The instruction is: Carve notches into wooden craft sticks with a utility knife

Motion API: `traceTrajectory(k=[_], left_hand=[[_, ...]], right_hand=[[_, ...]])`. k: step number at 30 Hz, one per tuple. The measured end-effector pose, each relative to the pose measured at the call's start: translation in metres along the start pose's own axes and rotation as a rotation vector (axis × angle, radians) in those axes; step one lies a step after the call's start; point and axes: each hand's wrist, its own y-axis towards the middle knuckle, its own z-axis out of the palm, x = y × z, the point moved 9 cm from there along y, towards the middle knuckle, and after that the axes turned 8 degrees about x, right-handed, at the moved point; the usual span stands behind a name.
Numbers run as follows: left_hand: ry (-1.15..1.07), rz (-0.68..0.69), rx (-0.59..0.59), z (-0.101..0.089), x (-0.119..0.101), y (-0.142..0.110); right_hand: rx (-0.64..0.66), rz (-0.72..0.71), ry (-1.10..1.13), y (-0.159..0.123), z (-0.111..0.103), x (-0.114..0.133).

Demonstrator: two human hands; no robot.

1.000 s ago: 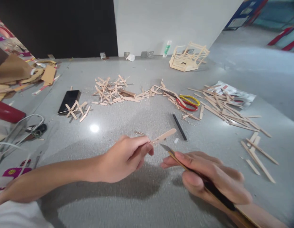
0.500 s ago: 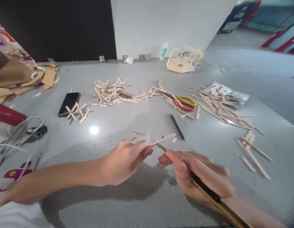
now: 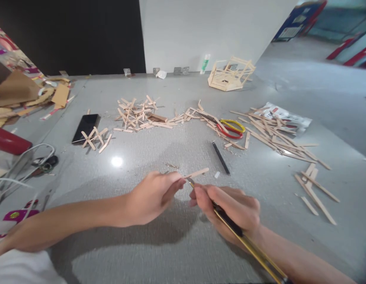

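Between the thumb and fingers of my left hand (image 3: 155,197) is a wooden craft stick (image 3: 198,172), its rounded end pointing right. My right hand (image 3: 230,211) is closed around a yellow and black utility knife (image 3: 245,238). The knife's blade tip meets the stick close to my left fingertips. Both hands are above the grey table (image 3: 124,256). A black pen (image 3: 221,158) lies just beyond my right hand, with a small white scrap (image 3: 217,174) near it.
Piles of craft sticks (image 3: 135,114) spread across the middle and right. Scissors (image 3: 232,129) with red and yellow handles lie among them. A hexagonal stick frame (image 3: 227,81) and a glue tube (image 3: 205,64) stand at the back. A phone (image 3: 86,128) and cables (image 3: 47,148) are on the left.
My right hand and the knife have moved left, bringing the blade nearer my left fingertips. My left hand and the stick have shifted slightly left.
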Motion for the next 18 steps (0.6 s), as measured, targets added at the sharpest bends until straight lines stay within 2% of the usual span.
traceTrajectory(k=[3,7,9,13,15,18], left_hand=[[-0.010,-0.023,0.023,-0.003,0.012,0.006],[-0.053,-0.094,0.115,0.001,0.042,0.019],[-0.084,-0.103,0.179,0.005,0.054,0.024],[-0.186,-0.163,0.281,0.013,0.071,0.029],[-0.213,-0.200,0.304,0.015,0.075,0.029],[-0.218,-0.252,0.316,0.015,0.076,0.028]], right_hand=[[0.090,-0.022,-0.134,0.003,0.008,-0.006],[0.206,0.116,-0.182,0.008,0.023,-0.030],[0.250,0.250,-0.101,0.009,0.029,-0.048],[0.266,0.553,0.242,0.006,0.038,-0.084],[0.255,0.637,0.368,0.005,0.041,-0.094],[0.190,0.681,0.448,0.002,0.042,-0.099]])
